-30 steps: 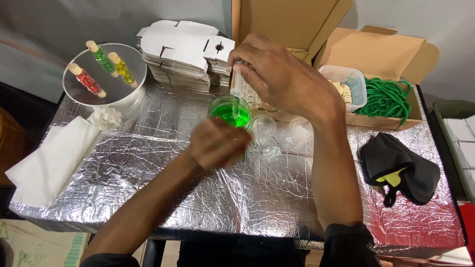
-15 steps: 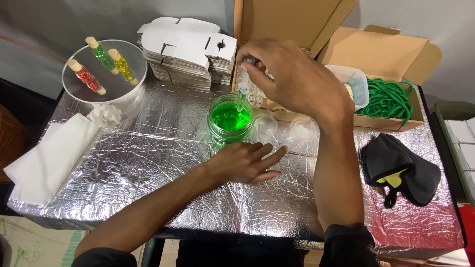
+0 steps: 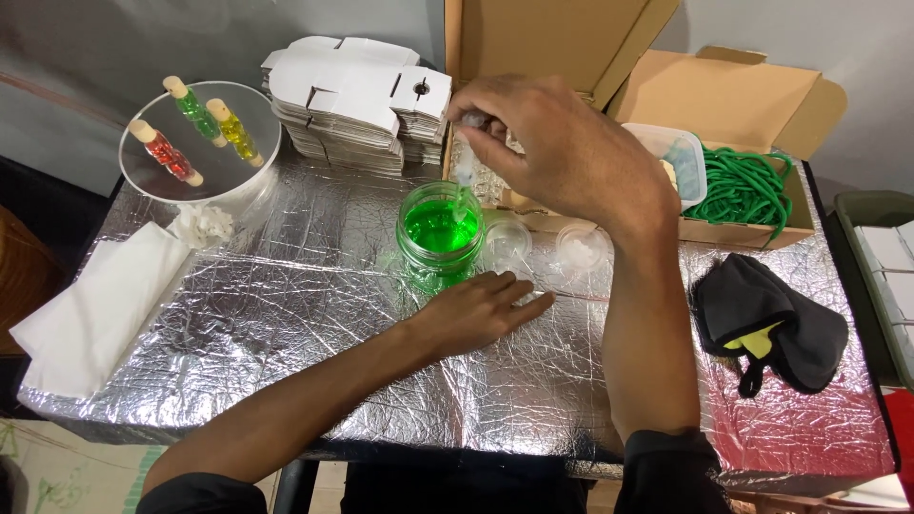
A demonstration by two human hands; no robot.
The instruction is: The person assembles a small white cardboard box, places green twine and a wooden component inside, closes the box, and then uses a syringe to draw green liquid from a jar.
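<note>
Left hand (image 3: pixel 481 309) slid nearer green jar (image 3: pixel 439 231), flat, open on foil; right hand (image 3: pixel 562 152) pinching small clear tube (image 3: pixel 466 162) above jar

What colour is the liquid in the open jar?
Bright green liquid, clearest in the head view.

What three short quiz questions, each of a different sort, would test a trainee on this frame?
1. True or false: the left hand lies flat on the foil-covered table, beside the jar.
2. Which liquid colour fills the open glass jar? A red, B green, C yellow.
3. Fill in: the right hand pinches a small clear ____ above the jar.

Key:
1. True; the palm rests on the foil, its grip empty.
2. B, green.
3. Tube; it looks like a small clear vial, its lower end over the jar's mouth.
</note>
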